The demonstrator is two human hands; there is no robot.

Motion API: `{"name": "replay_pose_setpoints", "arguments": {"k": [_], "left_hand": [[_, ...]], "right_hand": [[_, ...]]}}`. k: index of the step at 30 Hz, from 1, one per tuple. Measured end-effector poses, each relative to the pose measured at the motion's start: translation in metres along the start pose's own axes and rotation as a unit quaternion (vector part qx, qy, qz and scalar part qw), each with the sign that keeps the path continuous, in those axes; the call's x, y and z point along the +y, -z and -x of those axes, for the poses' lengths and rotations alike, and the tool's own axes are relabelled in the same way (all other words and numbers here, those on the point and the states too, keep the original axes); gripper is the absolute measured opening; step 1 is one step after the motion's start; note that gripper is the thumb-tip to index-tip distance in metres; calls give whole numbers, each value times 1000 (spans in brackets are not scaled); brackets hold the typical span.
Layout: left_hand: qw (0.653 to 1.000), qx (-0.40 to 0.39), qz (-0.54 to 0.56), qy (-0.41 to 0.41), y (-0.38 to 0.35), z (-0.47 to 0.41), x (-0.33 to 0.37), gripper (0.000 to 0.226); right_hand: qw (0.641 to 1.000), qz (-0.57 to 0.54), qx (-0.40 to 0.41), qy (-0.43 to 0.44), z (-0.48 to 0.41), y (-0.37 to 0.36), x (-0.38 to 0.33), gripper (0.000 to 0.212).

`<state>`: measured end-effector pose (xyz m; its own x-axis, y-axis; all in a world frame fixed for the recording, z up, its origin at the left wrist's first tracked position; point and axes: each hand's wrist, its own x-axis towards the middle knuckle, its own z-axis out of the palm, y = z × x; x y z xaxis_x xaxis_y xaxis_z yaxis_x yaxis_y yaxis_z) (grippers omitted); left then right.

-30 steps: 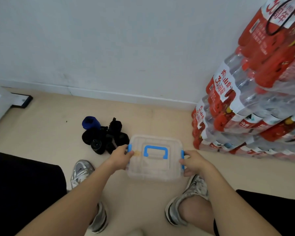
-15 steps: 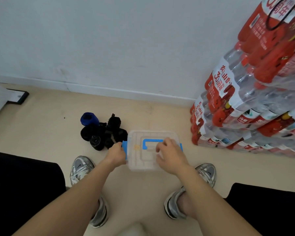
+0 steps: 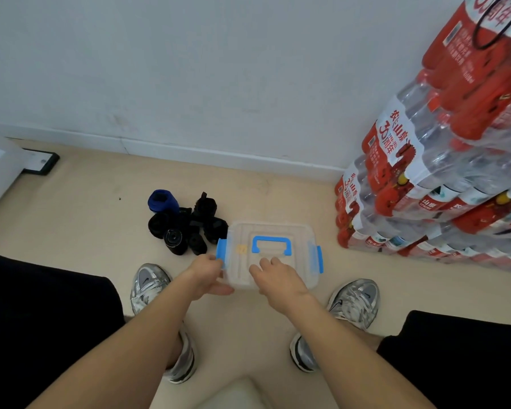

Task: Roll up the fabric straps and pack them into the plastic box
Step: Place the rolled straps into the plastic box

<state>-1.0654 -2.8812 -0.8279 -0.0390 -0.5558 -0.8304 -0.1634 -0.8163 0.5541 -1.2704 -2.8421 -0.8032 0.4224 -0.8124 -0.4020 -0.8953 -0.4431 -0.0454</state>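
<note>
While a pile of rolled fabric straps [image 3: 186, 228], black with one blue roll [image 3: 163, 200], lies on the floor just beside the clear plastic box's [image 3: 301, 240] far left corner, the left hand [image 3: 205, 274] grips the box's left end by the blue latch [image 3: 221, 252]. The right hand [image 3: 278, 278] rests on the closed lid, fingers loosely bent, holding nothing, just below the blue handle [image 3: 271, 245]. Shrink-wrapped water bottle packs [image 3: 425, 187] are stacked at the floor's right edge.
</note>
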Motion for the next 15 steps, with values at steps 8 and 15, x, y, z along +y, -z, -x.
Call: {"name": "replay_pose_setpoints", "arguments": {"k": [8, 15], "left_hand": [[999, 40, 0, -30, -2, 4, -1, 20], [992, 107, -28, -59, -9, -1, -2, 18]], "right_hand": [[997, -75, 2, -26, -1, 8, 17, 33], [990, -138, -3, -14, 1, 26, 34, 29]]}}
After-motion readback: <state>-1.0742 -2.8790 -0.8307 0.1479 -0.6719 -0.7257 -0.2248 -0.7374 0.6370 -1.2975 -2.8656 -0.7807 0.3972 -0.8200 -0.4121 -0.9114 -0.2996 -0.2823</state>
